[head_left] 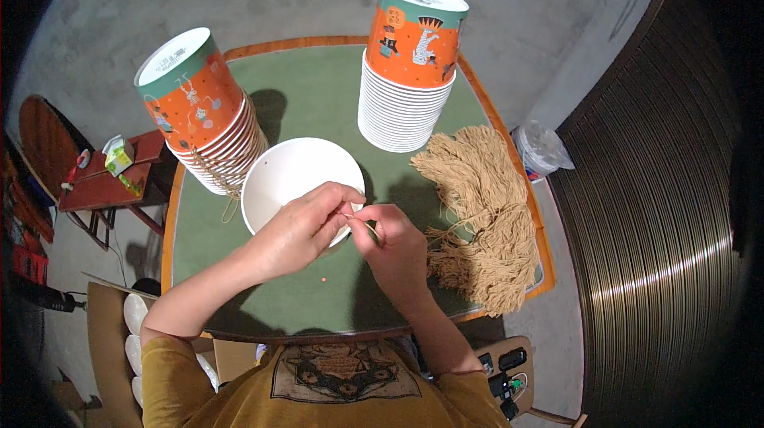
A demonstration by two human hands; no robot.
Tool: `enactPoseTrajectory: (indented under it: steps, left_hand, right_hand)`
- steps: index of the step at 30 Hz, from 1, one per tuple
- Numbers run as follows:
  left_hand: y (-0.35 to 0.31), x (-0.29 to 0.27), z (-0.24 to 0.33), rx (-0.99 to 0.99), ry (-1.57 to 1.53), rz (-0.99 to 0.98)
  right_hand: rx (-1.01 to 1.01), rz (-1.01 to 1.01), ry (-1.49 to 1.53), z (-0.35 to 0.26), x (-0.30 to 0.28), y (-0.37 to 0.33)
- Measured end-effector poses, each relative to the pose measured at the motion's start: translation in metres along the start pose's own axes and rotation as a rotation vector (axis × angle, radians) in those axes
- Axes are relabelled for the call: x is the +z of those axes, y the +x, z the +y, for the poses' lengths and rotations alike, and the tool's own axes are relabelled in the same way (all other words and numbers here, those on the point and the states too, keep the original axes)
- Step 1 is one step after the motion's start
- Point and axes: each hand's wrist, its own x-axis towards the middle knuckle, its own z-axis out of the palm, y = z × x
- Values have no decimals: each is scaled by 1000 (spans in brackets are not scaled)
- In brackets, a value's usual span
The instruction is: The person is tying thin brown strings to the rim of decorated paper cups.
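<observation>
A white paper bucket (274, 177) sits on the green table with its wide mouth facing up. A small dark hole shows in its wall near the rim. My left hand (306, 225) reaches across the bucket's near right rim, fingers pinched together. Close against it, my right hand (390, 249) pinches a thin tan cord (372, 229) between thumb and forefinger. The fingertips of both hands meet at the cord beside the rim; they partly hide it and that part of the bucket.
Stacks of upside-down orange-and-green paper buckets stand at left (195, 102) and at the back (414, 46); tan cords hang over the left stack. A bundle of tan cords (485, 221) lies on the right of the green table (263, 293). A corrugated shutter (652, 213) is beyond.
</observation>
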Motion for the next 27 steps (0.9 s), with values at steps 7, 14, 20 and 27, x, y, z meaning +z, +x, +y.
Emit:
enactPoseTrajectory:
  steps: [7, 14, 20, 27]
  left_hand:
    - [-2, -7, 4, 79, 141, -36]
    - [-4, 3, -2, 142, 251, 69]
    - [-6, 3, 3, 174, 375, 144]
    - [-9, 4, 2, -50, -6, 133]
  right_hand:
    - [77, -71, 32, -5, -3, -1]
    - [38, -21, 37, -3, 5, -6]
    - [20, -15, 30, -4, 4, -8]
    - [66, -75, -23, -6, 4, -12]
